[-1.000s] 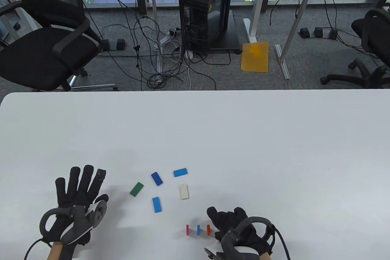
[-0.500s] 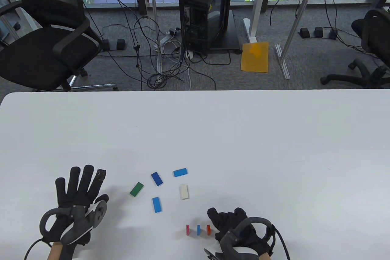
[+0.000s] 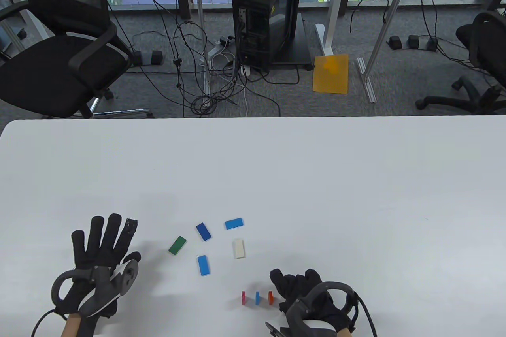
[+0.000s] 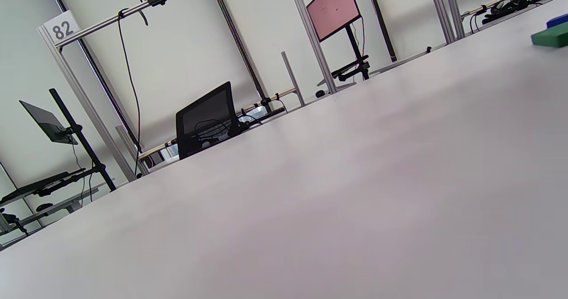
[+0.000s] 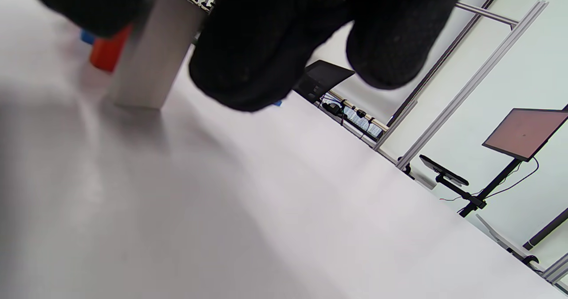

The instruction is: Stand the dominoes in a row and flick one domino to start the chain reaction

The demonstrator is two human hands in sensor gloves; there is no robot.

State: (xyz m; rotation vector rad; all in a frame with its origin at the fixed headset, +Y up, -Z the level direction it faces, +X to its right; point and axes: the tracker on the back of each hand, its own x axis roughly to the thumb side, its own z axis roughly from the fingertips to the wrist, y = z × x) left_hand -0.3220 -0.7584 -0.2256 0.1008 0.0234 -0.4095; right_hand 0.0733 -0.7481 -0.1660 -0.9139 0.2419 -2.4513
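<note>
Three standing dominoes [image 3: 257,297] done; my right hand [image 3: 304,293] pinches a fourth domino [image 5: 153,55] upright beside the orange one [image 3: 270,297], so I'd let go gently, while my left hand [image 3: 102,250] lies flat and empty.

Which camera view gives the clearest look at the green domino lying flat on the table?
The table view: the whole green domino shows, lying flat and apart from the other pieces. The left wrist view catches only part of it at the right edge. The right wrist view does not show it.

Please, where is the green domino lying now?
In the table view the green domino lies flat, leftmost of the loose pieces, between the left hand and the dark blue domino.
</note>
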